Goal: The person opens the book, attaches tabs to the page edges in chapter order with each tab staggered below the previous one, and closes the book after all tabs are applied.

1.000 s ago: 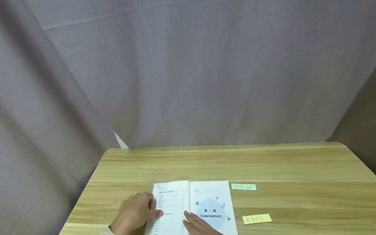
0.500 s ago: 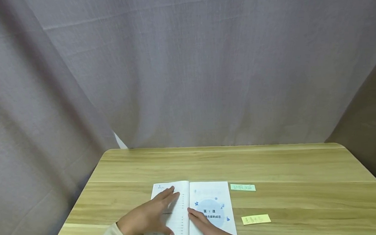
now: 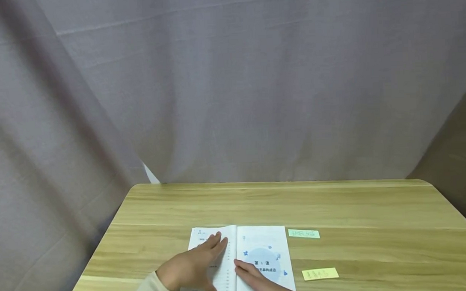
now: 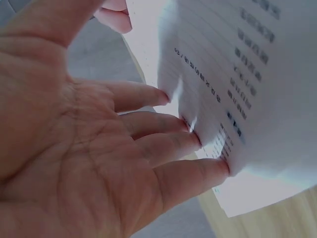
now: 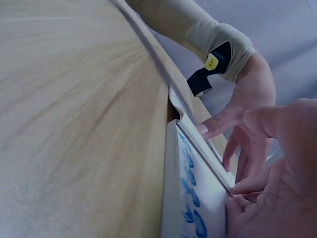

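Grey curtain [image 3: 231, 85] hangs behind and to both sides of a light wooden table [image 3: 335, 202]; entries run from largest item down.

Open booklet [image 3: 241, 261] lies flat near the table's front edge, directly under both hands. Its printed list page sits beneath the left palm; the page with the blue round emblem sits beneath the right fingers.

Left hand [image 3: 192, 267]: fingers extended and spread, pressed flat on the list page, fingertips pointing toward the spine. Nothing is curled round or pinched. In the left wrist view the fingertips [image 4: 190, 134] bear against the paper and the sheet bulges slightly just beyond them. A pale sleeve [image 3: 149, 289] covers the forearm.

Right hand [image 3: 261, 281]: mostly cut off by the frame edge in the head view. Visible fingers lie straight along the gutter, just right of the left fingertips. The right wrist view shows them resting at the page edge [image 5: 198, 163], apparently not clamping it; the angle is too oblique to be sure.

Two sticky notes lie apart from both hands, out past the right hand: green note [image 3: 303, 234] level with the booklet's far edge, yellow note [image 3: 320, 274] nearer the front.

Judgement on flattening well: keep the left palm low and steady as an anchor, run the right fingers along the fold with even pressure, and avoid dragging the bulged sheet sideways, which could crease it.
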Demonstrator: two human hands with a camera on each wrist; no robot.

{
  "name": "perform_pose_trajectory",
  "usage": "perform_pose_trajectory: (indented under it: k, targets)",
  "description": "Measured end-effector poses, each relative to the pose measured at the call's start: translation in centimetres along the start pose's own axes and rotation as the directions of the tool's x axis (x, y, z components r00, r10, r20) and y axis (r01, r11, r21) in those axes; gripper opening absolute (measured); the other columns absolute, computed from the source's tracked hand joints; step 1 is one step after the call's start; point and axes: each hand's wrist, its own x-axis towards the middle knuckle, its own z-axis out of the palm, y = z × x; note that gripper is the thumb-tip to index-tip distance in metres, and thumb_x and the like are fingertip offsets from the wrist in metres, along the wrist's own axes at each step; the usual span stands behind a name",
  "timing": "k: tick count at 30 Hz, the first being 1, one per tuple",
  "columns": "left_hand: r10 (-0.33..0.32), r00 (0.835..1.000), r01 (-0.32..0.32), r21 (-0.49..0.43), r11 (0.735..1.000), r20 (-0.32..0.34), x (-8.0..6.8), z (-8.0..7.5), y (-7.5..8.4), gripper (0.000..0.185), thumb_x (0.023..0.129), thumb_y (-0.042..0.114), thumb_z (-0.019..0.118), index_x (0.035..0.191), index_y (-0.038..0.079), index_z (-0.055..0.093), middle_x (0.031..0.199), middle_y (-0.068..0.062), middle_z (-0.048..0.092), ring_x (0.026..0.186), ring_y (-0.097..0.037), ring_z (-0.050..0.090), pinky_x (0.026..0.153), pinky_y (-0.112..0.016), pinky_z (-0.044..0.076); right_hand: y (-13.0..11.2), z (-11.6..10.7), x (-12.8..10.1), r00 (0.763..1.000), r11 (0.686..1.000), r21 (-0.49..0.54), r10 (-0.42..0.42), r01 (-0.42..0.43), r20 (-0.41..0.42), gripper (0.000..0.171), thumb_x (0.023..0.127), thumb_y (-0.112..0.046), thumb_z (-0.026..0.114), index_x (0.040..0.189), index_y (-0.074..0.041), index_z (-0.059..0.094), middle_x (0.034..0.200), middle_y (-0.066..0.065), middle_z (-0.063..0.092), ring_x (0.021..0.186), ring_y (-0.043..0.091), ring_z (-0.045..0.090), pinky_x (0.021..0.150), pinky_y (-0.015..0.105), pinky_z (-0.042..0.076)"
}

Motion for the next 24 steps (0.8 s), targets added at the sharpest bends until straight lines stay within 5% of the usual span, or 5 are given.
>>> perform_pose_trajectory:
  k: [7,14,18,24]
  targets:
    - [0.001,1.0,0.0,0.037,0.999,-0.017,0.2,0.2,0.6,0.132,0.06,0.05,0.098,0.166,0.009,0.032,0.172,-0.018,0.026,0.157,-0.036,0.031,0.12,-0.054,0.039,0.2,-0.5,-0.5,0.999,0.992,-0.125,-0.032,0.027,-0.035,0.064,0.109,-0.024,0.058,0.152,0.018,0.038,0.159,0.035,0.035,0.151,0.03,0.038,0.117,0.035,0.043]
    - [0.005,0.998,-0.006,-0.005,1.0,-0.058,0.3,0.4,0.9,0.123,0.066,0.06,0.092,0.166,0.02,0.034,0.17,-0.019,0.031,0.154,-0.04,0.037,0.116,-0.057,0.043,3.7,-1.3,-1.7,0.996,0.999,-0.038,0.03,-0.034,-0.09,0.056,0.11,-0.035,0.056,0.151,0.003,0.05,0.153,0.017,0.053,0.133,0.014,0.055,0.1,0.024,0.053]
    - [-0.018,0.998,0.018,-0.001,1.0,-0.063,0.4,0.6,1.3,0.125,0.063,0.058,0.094,0.166,0.018,0.035,0.17,-0.019,0.032,0.155,-0.04,0.035,0.117,-0.059,0.041,1.3,-3.2,-2.4,0.981,0.979,-0.171,0.082,-0.113,-0.178,0.052,0.107,-0.04,0.063,0.144,-0.005,0.059,0.144,0.009,0.06,0.13,0.021,0.059,0.103,0.032,0.054]
    - [-0.02,0.998,0.021,0.016,1.0,-0.058,0.8,0.9,1.8,0.128,0.06,0.052,0.096,0.165,0.011,0.036,0.17,-0.02,0.031,0.157,-0.038,0.031,0.121,-0.057,0.037,-3.7,-6.0,-3.7,0.93,0.882,-0.349,0.216,-0.317,-0.299,0.057,0.099,-0.035,0.075,0.142,-0.001,0.061,0.142,0.008,0.06,0.13,0.03,0.056,0.109,0.053,0.049]
